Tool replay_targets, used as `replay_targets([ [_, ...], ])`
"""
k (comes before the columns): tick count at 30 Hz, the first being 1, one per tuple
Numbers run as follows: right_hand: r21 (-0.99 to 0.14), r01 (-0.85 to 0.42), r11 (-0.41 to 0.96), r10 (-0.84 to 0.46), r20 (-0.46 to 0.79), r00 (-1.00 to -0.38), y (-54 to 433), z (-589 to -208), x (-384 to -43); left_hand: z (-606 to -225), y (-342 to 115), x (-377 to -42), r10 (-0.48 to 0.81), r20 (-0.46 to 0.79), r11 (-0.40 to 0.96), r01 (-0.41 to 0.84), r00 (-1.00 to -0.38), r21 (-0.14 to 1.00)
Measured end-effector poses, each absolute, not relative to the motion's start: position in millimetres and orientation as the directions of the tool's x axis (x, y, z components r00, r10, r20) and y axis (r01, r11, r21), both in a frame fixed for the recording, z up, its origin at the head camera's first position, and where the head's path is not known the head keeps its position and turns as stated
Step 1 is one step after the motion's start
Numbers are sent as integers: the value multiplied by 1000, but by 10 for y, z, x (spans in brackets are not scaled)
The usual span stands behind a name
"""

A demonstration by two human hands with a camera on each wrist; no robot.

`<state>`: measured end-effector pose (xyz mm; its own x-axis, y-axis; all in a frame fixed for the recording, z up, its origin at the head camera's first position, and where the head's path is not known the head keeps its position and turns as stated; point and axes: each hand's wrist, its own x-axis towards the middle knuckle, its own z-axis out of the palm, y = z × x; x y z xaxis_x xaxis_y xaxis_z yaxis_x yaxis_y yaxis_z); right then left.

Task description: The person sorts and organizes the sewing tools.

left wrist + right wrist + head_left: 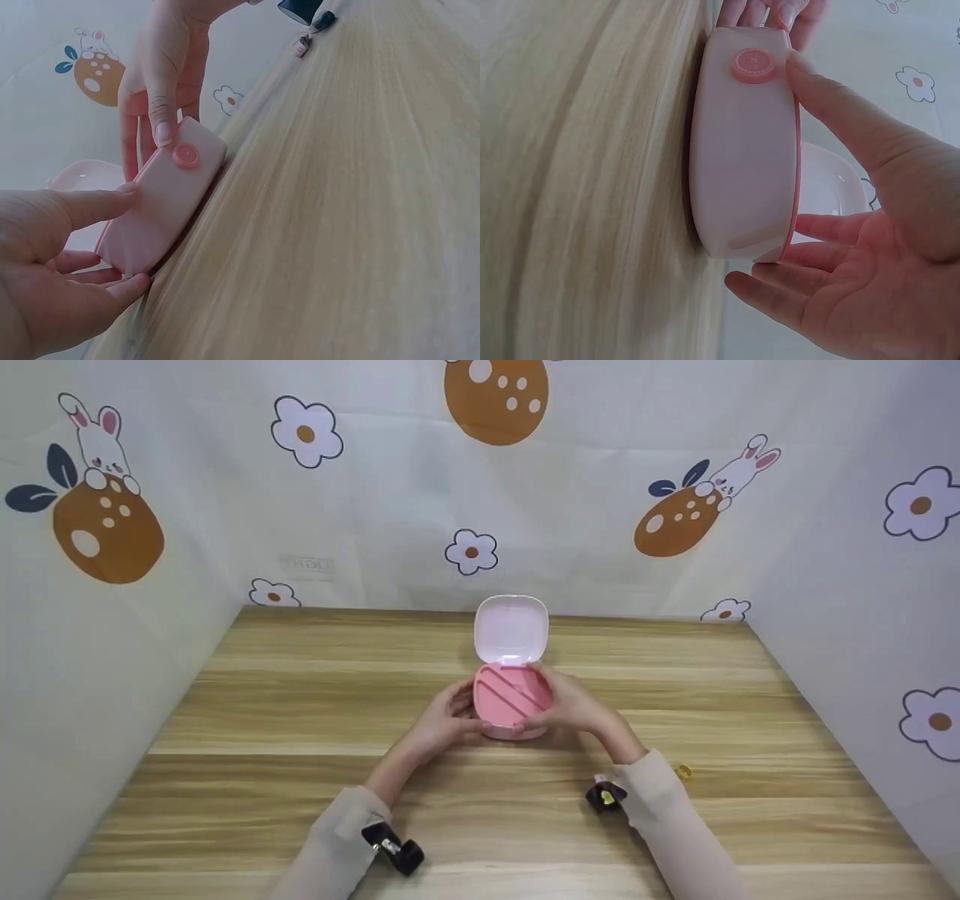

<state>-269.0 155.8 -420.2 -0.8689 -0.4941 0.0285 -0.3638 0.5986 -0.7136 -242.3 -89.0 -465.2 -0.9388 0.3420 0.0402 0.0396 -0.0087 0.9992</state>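
A pale pink square case (742, 157) with rounded corners stands on the wooden table, its lid (512, 628) raised at the back. Inside the base lies a darker pink insert (501, 705) with diagonal grooves. A round pink button (186, 156) sits on the front wall. My left hand (442, 724) grips the left side, thumb at the front rim and fingers round the side. From the right, my right hand (566, 705) holds it with the thumb at the front rim and fingers along the right side and back corner.
A small yellow ring-shaped piece (684, 771) lies on the table (300, 690) beside the right sleeve (660, 802). Black wrist cameras (394, 847) are strapped on both forearms. A printed cloth (375, 495) with rabbits and flowers closes off the back and sides.
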Motion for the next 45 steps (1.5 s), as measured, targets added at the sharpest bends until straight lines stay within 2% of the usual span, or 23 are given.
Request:
replay_targets([
  [13, -724, -404, 559, -545, 46, -837, 1662, -4138, -2706, -4638, -892, -2410, 338, 26, -11, 24, -941, 1000],
  [29, -739, -382, 555, -579, -14, -815, 1894, -4017, -2719, -4632, -883, -2417, 319, 2, 4, 4, -948, 1000],
  [39, -743, -362, 563, -574, -37, -818, 1965, -3982, -2700, -4622, -885, -2402, 316, -2, 21, 5, -949, 1000],
  [45, -742, -382, 551, -565, 5, -825, 1982, -3972, -2662, -4630, -902, -2395, 335, 29, 2, 31, -942, 1000],
])
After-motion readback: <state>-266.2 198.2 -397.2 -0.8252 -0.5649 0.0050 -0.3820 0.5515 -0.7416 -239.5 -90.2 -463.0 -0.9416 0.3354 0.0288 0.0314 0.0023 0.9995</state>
